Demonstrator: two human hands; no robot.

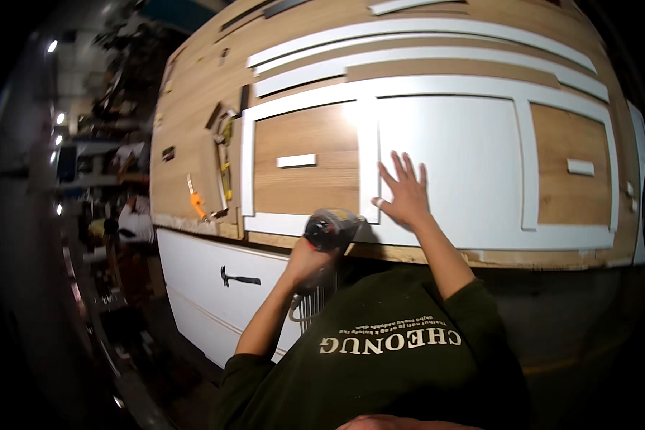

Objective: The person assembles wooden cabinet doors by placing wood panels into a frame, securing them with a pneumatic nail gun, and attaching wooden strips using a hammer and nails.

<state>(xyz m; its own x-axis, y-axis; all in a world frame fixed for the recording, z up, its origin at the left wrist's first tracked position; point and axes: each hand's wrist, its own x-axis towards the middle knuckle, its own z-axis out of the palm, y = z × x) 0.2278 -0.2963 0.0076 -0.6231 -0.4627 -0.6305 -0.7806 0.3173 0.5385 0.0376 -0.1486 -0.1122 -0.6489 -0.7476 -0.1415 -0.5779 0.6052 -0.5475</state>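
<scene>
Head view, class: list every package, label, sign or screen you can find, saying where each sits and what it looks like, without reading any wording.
Printed lettering: on the dark green shirt at the bottom centre; pale curved block print with a smaller line beside it.
Label: on top of the power tool in the left hand at the workbench edge; small, yellowish, too blurred for detail.
No packages, signs or screens can be made out.

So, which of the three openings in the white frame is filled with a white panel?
The middle opening, under the right hand. The left opening and the right opening show bare wood with a small white block each.
</scene>
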